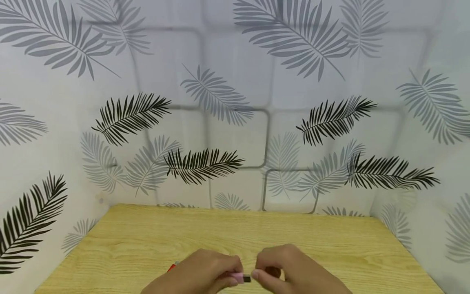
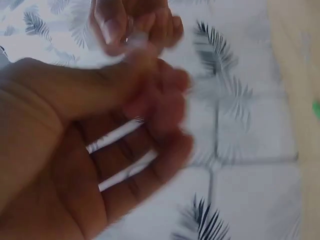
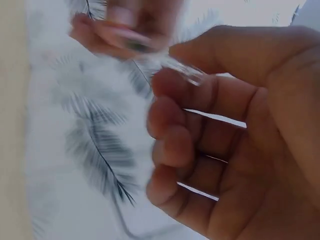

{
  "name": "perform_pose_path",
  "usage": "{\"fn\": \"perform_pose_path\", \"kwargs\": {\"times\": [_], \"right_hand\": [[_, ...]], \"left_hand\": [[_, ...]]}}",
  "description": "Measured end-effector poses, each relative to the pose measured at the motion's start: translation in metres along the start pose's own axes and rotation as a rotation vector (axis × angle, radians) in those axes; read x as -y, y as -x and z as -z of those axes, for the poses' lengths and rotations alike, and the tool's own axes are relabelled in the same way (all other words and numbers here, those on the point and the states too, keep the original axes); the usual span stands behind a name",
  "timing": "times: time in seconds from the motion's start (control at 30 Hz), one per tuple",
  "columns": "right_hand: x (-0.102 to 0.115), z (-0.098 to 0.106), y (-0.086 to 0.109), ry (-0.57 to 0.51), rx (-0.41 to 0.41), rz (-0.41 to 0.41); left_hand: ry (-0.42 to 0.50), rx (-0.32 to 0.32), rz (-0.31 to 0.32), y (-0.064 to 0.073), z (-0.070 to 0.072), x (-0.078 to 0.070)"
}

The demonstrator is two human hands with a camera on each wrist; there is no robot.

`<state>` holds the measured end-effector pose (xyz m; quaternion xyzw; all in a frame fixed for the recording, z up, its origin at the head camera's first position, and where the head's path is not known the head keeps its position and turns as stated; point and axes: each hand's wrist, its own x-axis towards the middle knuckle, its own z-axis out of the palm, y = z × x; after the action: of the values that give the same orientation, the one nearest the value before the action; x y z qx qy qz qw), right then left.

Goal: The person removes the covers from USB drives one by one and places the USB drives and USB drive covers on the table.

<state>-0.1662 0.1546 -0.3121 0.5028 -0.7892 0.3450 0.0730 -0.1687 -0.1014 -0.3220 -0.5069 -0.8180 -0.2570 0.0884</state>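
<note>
In the head view my left hand (image 1: 205, 269) pinches a small pink USB stick (image 1: 238, 278) between thumb and fingers, its dark, square plug end pointing right. Close beside that end is my right hand (image 1: 290, 267), thumb and forefinger brought together. The right wrist view shows it pinching a small clear cap (image 3: 187, 74), with the pink stick (image 3: 120, 36) just beyond. The left hand's other fingers are loosely bent in the left wrist view, which is blurred.
A red object (image 1: 171, 267) with a grey tip lies on the wooden table (image 1: 235, 228), mostly hidden behind the left hand. A green object (image 2: 316, 109) shows at the edge of the left wrist view. A leaf-patterned wall (image 1: 235, 134) closes off the back.
</note>
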Motion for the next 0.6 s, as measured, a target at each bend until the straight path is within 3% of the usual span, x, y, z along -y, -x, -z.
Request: {"fn": "perform_pose_path", "kwargs": {"times": [0.1, 0.2, 0.27, 0.43, 0.6], "right_hand": [[-0.005, 0.017, 0.015, 0.098, -0.147, 0.005], [-0.006, 0.032, 0.028, 0.141, -0.238, -0.054], [-0.006, 0.036, 0.031, 0.133, -0.236, -0.077], [-0.008, 0.035, 0.025, 0.099, -0.188, -0.073], [-0.009, 0.034, 0.025, 0.115, -0.191, -0.141]], "left_hand": [[-0.068, 0.000, 0.126, 0.013, 0.007, 0.007], [-0.038, 0.040, 0.235, 0.022, 0.012, 0.012], [-0.025, 0.047, 0.227, 0.023, 0.011, 0.015], [-0.015, 0.018, 0.134, 0.020, 0.003, 0.017], [-0.028, 0.009, 0.138, 0.019, 0.003, 0.016]]}}
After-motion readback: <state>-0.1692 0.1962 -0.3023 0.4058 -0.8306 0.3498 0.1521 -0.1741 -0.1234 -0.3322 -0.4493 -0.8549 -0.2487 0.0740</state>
